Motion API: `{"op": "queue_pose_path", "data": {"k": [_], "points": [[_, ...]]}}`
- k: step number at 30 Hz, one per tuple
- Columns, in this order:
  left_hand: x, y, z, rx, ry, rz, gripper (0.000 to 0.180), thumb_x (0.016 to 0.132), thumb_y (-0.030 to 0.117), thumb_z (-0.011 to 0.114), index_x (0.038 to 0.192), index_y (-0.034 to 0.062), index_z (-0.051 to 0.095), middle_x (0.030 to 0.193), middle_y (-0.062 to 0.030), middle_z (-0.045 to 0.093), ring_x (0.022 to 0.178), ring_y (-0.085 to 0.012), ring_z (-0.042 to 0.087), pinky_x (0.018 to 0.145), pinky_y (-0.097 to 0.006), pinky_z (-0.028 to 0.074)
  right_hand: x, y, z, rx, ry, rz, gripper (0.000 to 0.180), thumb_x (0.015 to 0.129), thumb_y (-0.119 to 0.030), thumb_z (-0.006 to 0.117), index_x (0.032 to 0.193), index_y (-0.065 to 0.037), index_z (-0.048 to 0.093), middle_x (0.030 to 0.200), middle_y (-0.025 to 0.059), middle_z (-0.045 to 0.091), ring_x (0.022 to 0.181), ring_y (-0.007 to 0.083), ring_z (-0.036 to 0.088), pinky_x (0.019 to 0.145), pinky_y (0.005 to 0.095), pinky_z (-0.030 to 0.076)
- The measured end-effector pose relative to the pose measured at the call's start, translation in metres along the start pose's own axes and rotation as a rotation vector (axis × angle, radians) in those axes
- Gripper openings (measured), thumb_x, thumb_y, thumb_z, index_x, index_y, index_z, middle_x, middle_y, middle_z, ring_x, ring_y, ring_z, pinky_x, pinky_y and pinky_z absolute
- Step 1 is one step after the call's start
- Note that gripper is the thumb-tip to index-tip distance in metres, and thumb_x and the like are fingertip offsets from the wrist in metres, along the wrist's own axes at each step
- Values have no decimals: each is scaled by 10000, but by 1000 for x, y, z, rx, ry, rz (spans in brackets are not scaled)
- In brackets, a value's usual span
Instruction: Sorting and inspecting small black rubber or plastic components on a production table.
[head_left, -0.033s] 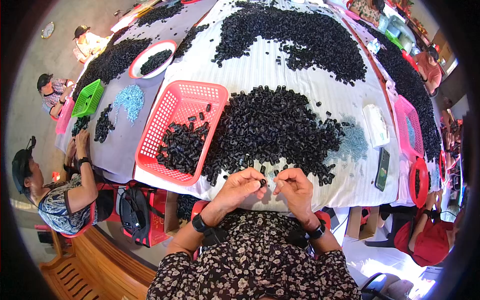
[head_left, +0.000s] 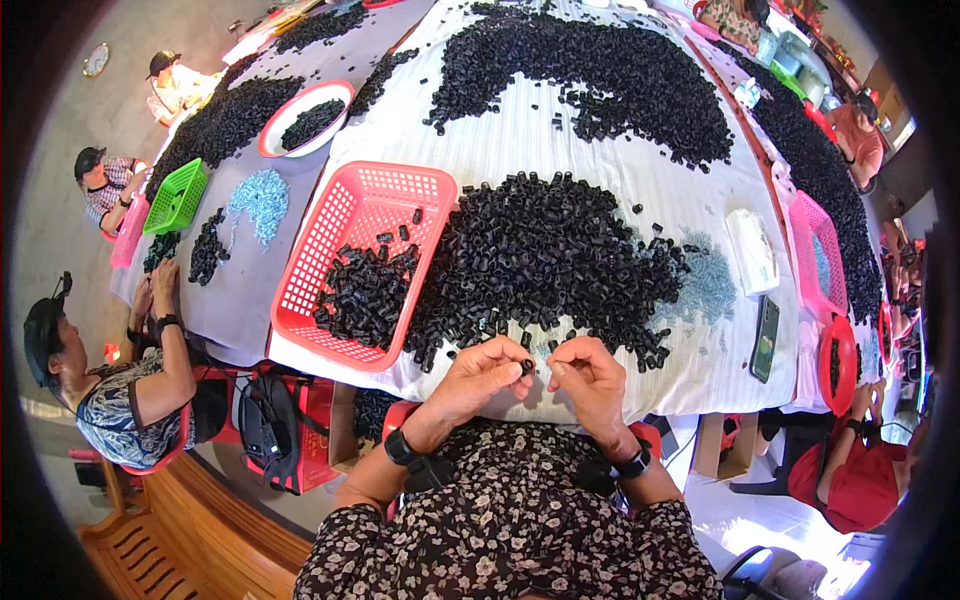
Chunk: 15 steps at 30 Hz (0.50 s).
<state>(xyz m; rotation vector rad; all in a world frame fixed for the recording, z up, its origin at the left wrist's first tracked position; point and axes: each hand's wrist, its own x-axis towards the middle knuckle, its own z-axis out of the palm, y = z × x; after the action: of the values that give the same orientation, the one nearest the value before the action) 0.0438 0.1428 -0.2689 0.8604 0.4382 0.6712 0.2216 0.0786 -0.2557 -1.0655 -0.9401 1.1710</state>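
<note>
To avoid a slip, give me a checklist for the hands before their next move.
1. Black piece gripped by the left hand: ok.
2. Right hand holding a piece: cannot tell; anything there is too small to make out.
3. Black pile near both hands: ok, just beyond them.
4. Red basket standing upright: ok, left of the pile.
5. Pale bluish bits fully apart from the black pile: not ok; they meet at its right edge.
6. Phone off the pile: ok.
</note>
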Motion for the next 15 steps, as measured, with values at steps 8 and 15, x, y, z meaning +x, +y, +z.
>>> {"op": "queue_pose_path", "data": {"k": [8,15], "points": [[-2,1,1,139,-14,18,152,918,127,575,1007,4,584,856,-31,612,758,-85,571,715,-229,474,4,5,5,-153,-117,-143,69,851,10,595,916,-12,588,850,21,537,720,75,505,626,228,418],[-3,-4,0,172,19,22,153,903,119,591,977,-15,602,880,-56,628,749,-103,574,702,-236,467,2,-4,9,-472,-82,-257,62,827,2,620,887,-12,618,799,61,573,716,134,551,613,257,442]]}}
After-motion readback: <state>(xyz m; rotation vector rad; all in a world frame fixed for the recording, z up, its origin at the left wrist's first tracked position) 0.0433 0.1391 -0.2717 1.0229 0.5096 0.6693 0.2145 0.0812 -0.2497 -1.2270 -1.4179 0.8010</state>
